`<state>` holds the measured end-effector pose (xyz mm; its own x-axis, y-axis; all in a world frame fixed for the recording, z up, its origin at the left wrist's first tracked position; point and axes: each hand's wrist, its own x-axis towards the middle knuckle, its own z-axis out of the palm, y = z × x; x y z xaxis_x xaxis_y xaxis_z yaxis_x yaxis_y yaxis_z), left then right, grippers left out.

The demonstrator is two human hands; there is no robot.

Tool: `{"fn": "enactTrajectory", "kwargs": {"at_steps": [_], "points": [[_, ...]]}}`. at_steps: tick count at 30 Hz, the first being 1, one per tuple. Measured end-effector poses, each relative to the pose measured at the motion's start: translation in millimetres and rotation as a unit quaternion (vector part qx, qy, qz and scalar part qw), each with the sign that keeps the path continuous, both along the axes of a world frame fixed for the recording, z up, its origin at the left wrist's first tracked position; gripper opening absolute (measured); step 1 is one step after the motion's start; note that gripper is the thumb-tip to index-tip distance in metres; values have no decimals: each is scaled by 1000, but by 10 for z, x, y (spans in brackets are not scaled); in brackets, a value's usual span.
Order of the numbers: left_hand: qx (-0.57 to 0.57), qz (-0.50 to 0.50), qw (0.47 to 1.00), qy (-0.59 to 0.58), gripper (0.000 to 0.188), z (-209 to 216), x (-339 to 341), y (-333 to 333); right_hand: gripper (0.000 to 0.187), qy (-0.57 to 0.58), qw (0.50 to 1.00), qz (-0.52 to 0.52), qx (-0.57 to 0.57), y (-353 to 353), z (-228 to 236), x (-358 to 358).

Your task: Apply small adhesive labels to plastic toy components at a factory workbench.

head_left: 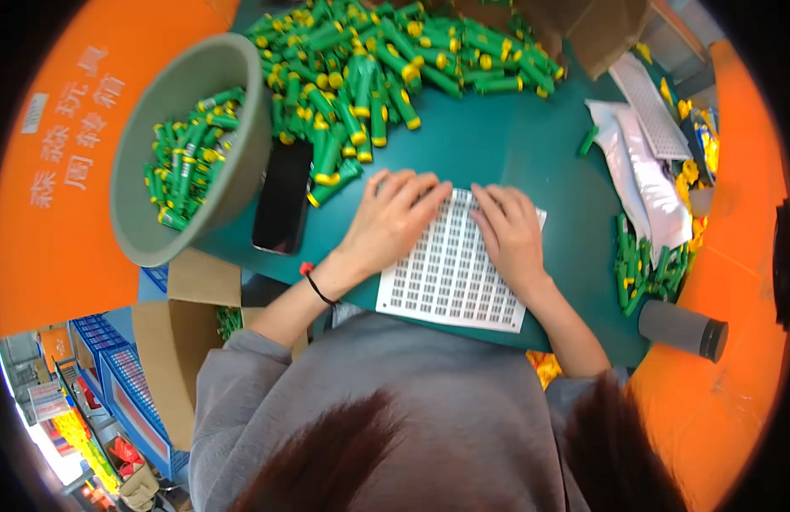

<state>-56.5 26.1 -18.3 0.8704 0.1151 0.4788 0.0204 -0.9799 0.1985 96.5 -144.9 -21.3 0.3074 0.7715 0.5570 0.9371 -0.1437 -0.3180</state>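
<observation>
A white sheet of small printed labels (450, 277) lies on the green table in front of me, slightly tilted. My left hand (393, 220) rests over its far left part, fingers bent and a little apart, with the tips near the top edge. On the far right part lies my right hand (512, 235), its fingers stretched forward and the thumb on the labels. Between the two hands a strip of the sheet shows. Beyond them spreads a large heap of green tubes with yellow ends (361, 85).
At the left a grey-green basin (254, 111) holds more such tubes, beside a black phone (282, 196). Silvery plastic bags (638, 171), loose green tubes (638, 264) and a grey cylinder (681, 328) stand along the right. A cardboard box (169, 358) is at lower left.
</observation>
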Motion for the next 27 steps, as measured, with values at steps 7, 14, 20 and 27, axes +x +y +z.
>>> {"fn": "enactTrajectory", "kwargs": {"at_steps": [7, 14, 20, 27], "points": [[19, -3, 999, -50, 48, 102, 50, -140, 31, -61, 998, 1, 35, -86, -61, -98], [-11, -32, 996, -77, 43, -23, 122, -170, 32, -39, 998, 7, 43, -8, -32, -89], [-13, -4, 997, -81, 42, -95, 132, -184, 40, -40, 999, 30, 17, 11, -64, -85], [-18, -20, 998, -64, 42, -132, 154, -170, 40, 0, 1000, -1, 20, 11, -69, -79]]}}
